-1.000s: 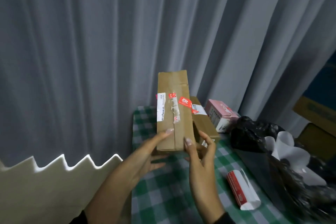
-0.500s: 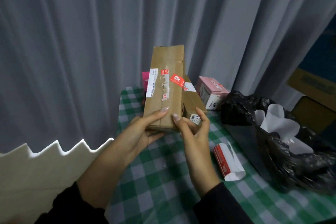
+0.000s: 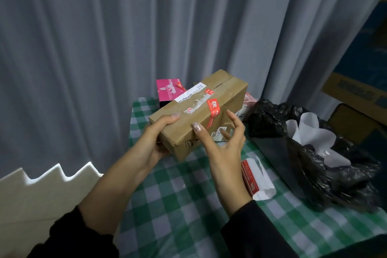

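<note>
**Cardboard box in hand over the desk.** The cardboard box [image 3: 201, 111] is held in the air above the far end of the desk [image 3: 178, 205]. It is tilted, with its far end higher than its near end. The left hand [image 3: 155, 142] grips the near left corner, thumb on the top face and fingers underneath. The right hand [image 3: 224, 142] is spread, its fingers apart and lightly curved beside the near right side. Its thumb tip touches the top edge, and the other fingers appear to stand clear of the box.

One hand carries the box by a single corner, so the load is probably light to moderate. The walls look stiff, but the near corner is dented and creased and would give under a hard squeeze. The taped seam [image 3: 196, 103] along the top is torn and glossy, and likely slicker than the bare board. The red sticker [image 3: 213, 107] wraps over the edge.

The best hold is judged to be across the short width on plain cardboard, or one hand at each end, away from the seam. The contents are hidden, so the box should be treated as breakable.

A black bag [image 3: 314, 153] and a pink carton [image 3: 167, 92] lie nearby.
</note>
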